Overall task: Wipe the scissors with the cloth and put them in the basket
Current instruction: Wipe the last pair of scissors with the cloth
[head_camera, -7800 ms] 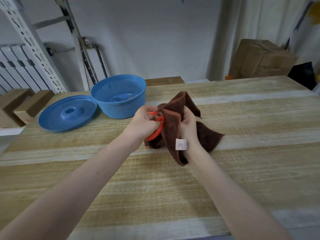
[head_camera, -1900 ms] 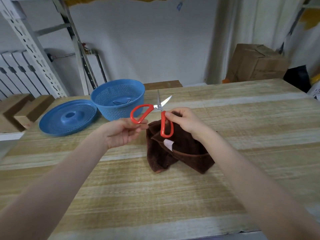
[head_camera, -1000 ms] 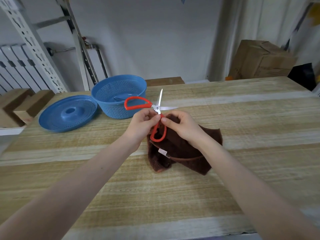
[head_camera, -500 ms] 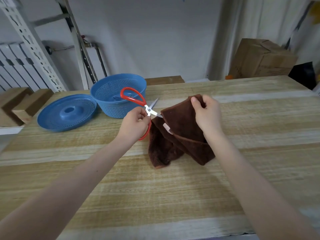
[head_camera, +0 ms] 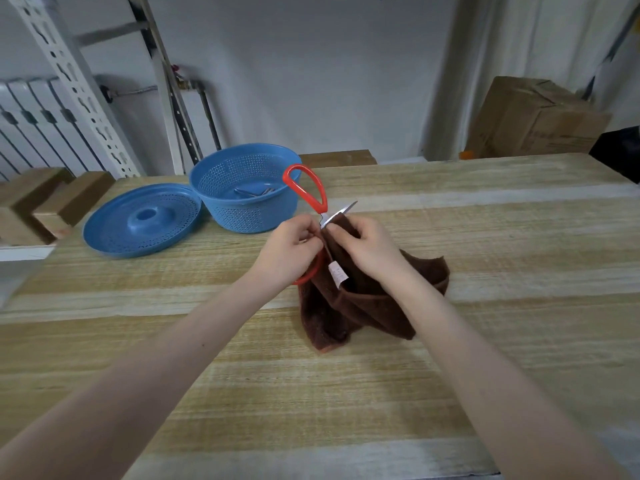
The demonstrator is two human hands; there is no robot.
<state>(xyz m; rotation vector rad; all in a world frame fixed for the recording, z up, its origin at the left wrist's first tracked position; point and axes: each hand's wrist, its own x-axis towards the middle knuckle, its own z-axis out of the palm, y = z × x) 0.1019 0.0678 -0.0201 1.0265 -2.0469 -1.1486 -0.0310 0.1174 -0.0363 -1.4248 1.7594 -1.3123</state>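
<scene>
- The wooden table stretches out under both forearms.
- The brown cloth has its lower folds slumped on the wood, at 6 o'clock from the hands, while its top fold is lifted.
- The right hand is curled, with thumb and fingertips pinching that top fold round a scissor blade.
- The left hand sits at 9 o'clock of the right hand, close against it, with fingers closed on the scissors near the pivot.
- The scissors are held above the table. One red loop stands up at 12 o'clock, the other peeks out below the left hand, and a steel tip pokes from the cloth toward 2 o'clock.
- The blue basket stands on the table at 11 o'clock from the hands, with something metal inside that I cannot make out.
- A blue lid lies at 9 o'clock of the basket, just beside it.
- A cardboard box sits beyond the table at 2 o'clock.
</scene>
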